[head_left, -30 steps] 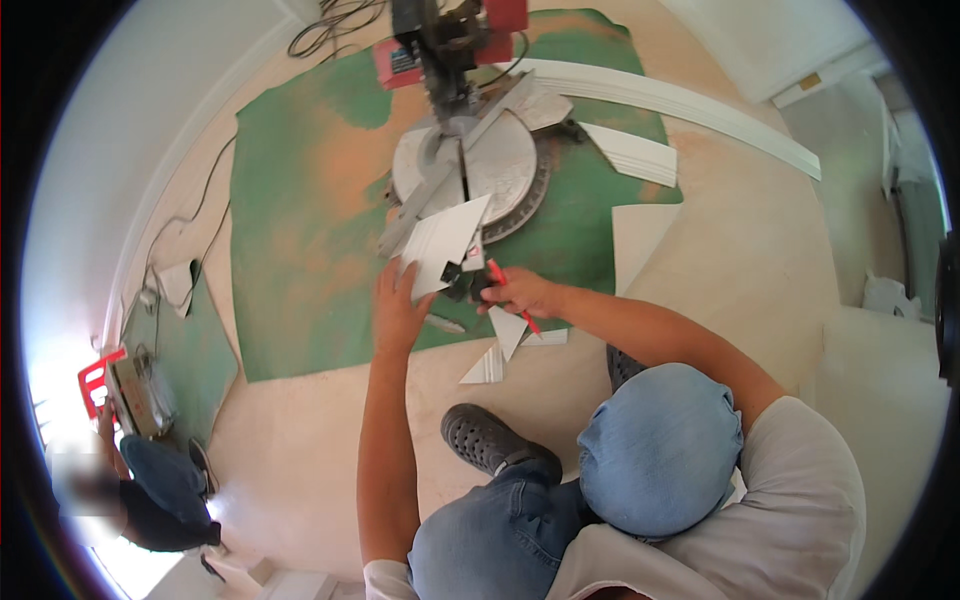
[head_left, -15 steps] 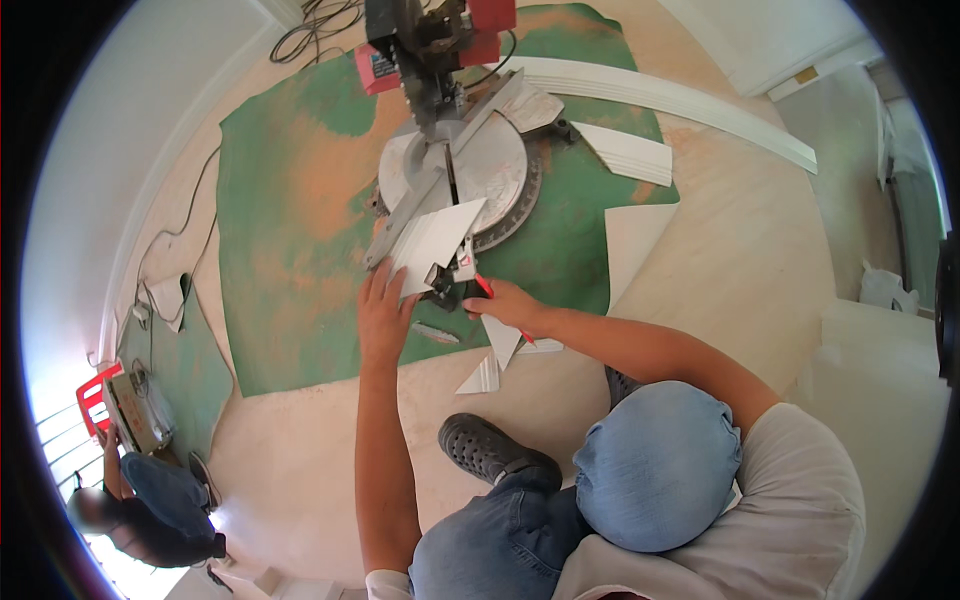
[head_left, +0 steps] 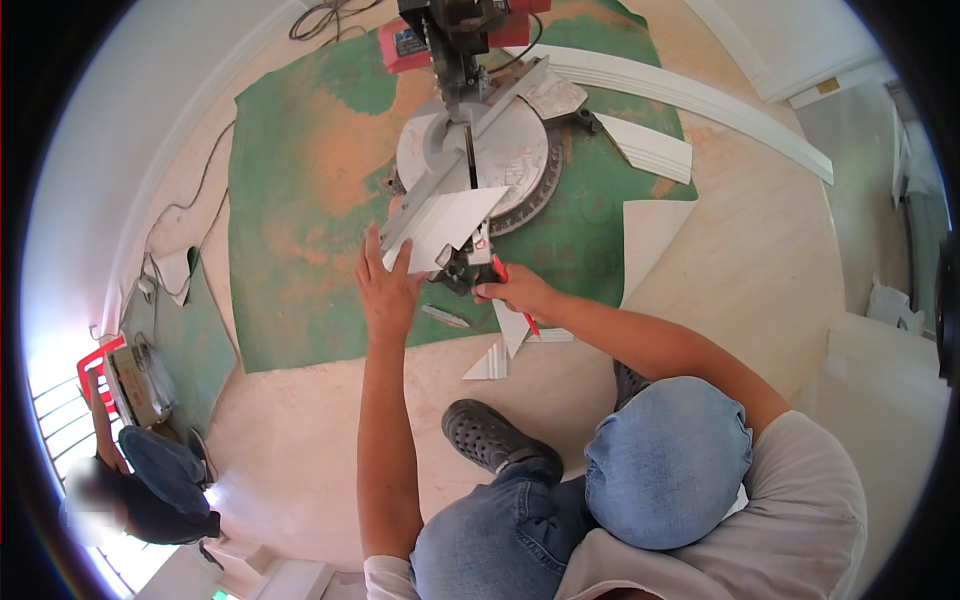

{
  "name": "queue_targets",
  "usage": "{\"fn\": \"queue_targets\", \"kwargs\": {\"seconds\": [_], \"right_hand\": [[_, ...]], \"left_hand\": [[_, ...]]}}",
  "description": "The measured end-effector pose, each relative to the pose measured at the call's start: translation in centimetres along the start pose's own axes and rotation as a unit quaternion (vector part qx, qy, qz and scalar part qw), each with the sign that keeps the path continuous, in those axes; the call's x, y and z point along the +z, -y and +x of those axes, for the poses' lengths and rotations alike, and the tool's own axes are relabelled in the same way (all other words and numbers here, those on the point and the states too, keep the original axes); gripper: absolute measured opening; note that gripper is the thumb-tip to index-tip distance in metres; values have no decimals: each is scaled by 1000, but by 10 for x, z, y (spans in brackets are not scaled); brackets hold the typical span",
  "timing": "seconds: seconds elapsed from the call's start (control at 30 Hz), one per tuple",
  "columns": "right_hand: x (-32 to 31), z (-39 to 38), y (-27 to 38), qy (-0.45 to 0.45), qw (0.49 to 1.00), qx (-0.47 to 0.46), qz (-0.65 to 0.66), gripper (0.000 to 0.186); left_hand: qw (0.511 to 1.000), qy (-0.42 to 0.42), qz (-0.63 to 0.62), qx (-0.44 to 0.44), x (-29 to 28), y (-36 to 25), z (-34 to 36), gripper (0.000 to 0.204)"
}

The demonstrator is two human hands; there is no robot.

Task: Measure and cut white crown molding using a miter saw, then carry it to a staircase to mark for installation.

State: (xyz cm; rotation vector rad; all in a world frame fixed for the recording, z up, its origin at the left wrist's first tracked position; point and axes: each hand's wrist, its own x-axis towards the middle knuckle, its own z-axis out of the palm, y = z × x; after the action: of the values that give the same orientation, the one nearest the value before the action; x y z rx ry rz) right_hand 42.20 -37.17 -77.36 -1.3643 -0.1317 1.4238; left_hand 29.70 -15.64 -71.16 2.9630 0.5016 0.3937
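A white moulding piece (head_left: 440, 225) with an angled end lies on the round grey table of a mitre saw (head_left: 512, 150), along its metal fence (head_left: 425, 195). My left hand (head_left: 390, 290) is open at the near end of the piece, its fingers spread and some touching the edge. Closed around a slim red pencil (head_left: 531, 325), my right hand (head_left: 520, 290) rests at the black front knob (head_left: 455, 275) of the saw. The saw head (head_left: 455, 60) is raised above the table. Just in front of the saw lies a grey utility knife (head_left: 445, 316).
Moulding offcuts (head_left: 488, 362) lie near my shoe (head_left: 495, 435). A long white moulding (head_left: 690, 100) and a shorter piece (head_left: 650, 148) lie to the right. The dusty green sheet (head_left: 290, 310) has a folded corner. Another person (head_left: 150, 490) is at the far left beside a cardboard box (head_left: 135, 385).
My view has shifted slightly, so the saw sits a little farther right. The fingers of my left hand have spread and lifted somewhat from the moulding. My right hand stays at the knob.
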Motion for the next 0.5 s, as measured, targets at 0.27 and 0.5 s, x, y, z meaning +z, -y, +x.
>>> {"fn": "queue_targets", "kwargs": {"seconds": [0.27, 0.5], "right_hand": [[21, -5, 16, -164, 935, -48, -311, 65], [7, 15, 10, 40, 998, 0, 55, 43]], "left_hand": [[998, 35, -44, -3, 10, 10, 5, 62], [998, 38, -59, -1, 19, 11, 3, 61]]}}
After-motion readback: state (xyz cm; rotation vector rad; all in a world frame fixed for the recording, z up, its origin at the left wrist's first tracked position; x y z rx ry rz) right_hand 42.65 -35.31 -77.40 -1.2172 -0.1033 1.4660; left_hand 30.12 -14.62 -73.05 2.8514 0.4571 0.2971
